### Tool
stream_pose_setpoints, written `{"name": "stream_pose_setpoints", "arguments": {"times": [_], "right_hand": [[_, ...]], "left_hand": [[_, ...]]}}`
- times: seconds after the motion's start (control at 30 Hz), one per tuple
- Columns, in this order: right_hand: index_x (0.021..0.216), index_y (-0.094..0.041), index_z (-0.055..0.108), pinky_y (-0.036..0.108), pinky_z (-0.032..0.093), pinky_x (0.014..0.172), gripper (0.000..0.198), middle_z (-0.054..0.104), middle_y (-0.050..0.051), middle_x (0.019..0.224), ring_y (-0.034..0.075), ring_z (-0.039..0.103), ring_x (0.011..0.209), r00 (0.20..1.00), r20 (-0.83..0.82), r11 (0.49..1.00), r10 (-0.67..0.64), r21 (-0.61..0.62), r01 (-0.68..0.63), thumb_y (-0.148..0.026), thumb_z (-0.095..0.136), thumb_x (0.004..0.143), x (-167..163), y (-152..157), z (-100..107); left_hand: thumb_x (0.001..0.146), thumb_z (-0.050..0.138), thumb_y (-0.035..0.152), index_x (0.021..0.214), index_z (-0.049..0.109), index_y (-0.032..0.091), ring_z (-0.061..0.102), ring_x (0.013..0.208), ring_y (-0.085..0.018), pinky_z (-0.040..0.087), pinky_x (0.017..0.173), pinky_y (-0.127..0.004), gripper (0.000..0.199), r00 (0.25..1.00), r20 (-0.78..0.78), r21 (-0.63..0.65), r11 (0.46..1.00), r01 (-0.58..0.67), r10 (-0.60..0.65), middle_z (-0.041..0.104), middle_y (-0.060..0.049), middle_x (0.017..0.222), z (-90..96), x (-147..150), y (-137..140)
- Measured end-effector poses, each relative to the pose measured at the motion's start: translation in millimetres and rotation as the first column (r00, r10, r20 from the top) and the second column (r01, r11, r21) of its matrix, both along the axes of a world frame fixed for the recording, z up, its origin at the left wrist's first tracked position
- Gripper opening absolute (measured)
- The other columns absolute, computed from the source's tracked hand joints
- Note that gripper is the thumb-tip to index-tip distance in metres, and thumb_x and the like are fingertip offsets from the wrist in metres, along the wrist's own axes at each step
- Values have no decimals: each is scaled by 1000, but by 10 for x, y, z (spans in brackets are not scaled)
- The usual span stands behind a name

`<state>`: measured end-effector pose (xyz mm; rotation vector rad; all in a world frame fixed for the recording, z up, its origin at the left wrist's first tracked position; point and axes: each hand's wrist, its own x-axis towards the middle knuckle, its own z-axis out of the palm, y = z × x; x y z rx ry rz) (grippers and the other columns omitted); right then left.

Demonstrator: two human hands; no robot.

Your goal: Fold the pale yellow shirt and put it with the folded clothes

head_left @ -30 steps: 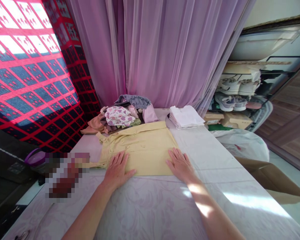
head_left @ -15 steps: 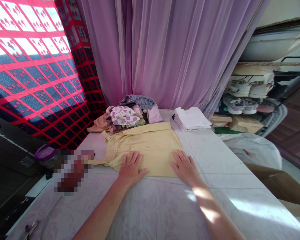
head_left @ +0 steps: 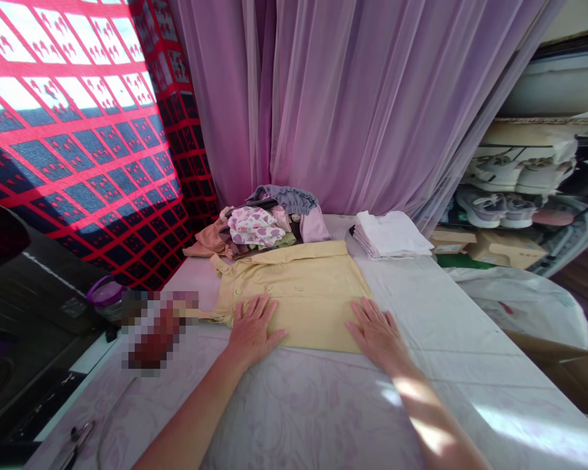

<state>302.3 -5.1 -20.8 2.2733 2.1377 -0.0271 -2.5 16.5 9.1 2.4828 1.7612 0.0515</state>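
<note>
Head camera: I take the yellow garment as the centre of my clock, and it lies spread out near the middle of the worktop, its near edge fairly straight and its buttons showing in a row across the cloth. At its 8 o'clock, the left hand rests palm down on it, flattened, fingers fanned and thumb pointing toward 3. At 4 o'clock, the right hand is likewise flat and spread, its fingers over the garment's side edge.

A narrow strip of the yellow cloth runs out toward 9 into a pixelated patch; I cannot tell what lies there.

At 11, just beyond the garment, I see a heap of clothes, with a heart-print piece in front and a blue-grey gathered piece on top. A folded white stack sits at 2, apart from the garment. A purple curtain hangs at 12, behind both. Farther out at 2 I pick out shoes, and at 3 a plastic bag. Well out at 8 lies a small metal tool, partly cut off by the frame.
</note>
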Motion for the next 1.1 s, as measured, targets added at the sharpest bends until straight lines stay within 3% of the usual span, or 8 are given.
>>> {"name": "stream_pose_setpoints", "arguments": {"times": [0.17, 0.33, 0.5, 0.67, 0.87, 1.1], "right_hand": [[148, -21, 40, 54, 18, 116, 56, 31, 10, 157, 27, 25, 145, 1000, 13, 1000, -4, -6, 4, -43, 29, 98, -111, 16, 100], [150, -22, 36, 53, 15, 117, 56, 27, 9, 158, 26, 22, 146, 984, -72, 986, 165, 14, -164, -40, 28, 98, -564, 73, 217], [149, -24, 37, 54, 15, 116, 56, 25, 9, 159, 27, 21, 146, 955, -126, 962, 269, -18, -273, -45, 31, 98, -833, 91, 160], [149, -24, 38, 55, 16, 116, 58, 27, 9, 159, 27, 22, 146, 966, -84, 969, 246, 32, -244, -48, 30, 97, -575, 76, 3], [148, -24, 39, 54, 20, 115, 60, 30, 9, 158, 28, 24, 145, 995, -15, 994, 99, 52, -98, -50, 30, 96, -89, 33, -136], [147, -23, 41, 56, 24, 114, 58, 32, 10, 157, 28, 25, 145, 1000, -10, 1000, 13, 24, -13, -47, 28, 96, 77, 17, -107]], "left_hand": [[88, 38, 68, 149, 35, 27, 23, 146, -32, 11, 117, -59, 73, 1000, 19, 24, 1000, 4, -5, 27, -6, 159, -75, -15, 11], [88, 37, 69, 149, 35, 28, 23, 146, -32, 10, 117, -59, 74, 999, 38, 35, 999, 8, -9, 27, -6, 159, -115, -27, 10], [87, 36, 71, 149, 34, 28, 23, 146, -33, 10, 117, -60, 76, 999, 36, 24, 1000, 11, -12, 26, -6, 160, -112, -27, 11], [87, 38, 71, 149, 36, 28, 23, 146, -33, 9, 117, -60, 76, 999, 50, 17, 1000, 4, -5, 27, -7, 160, -116, -26, 15], [86, 40, 70, 149, 35, 28, 23, 146, -33, 9, 117, -60, 76, 998, 59, 13, 1000, 7, -8, 27, -6, 160, -134, -32, 16], [86, 40, 70, 149, 35, 27, 23, 145, -33, 9, 116, -60, 76, 998, 55, 20, 1000, 9, -11, 27, -7, 159, -132, -25, 14]]}}
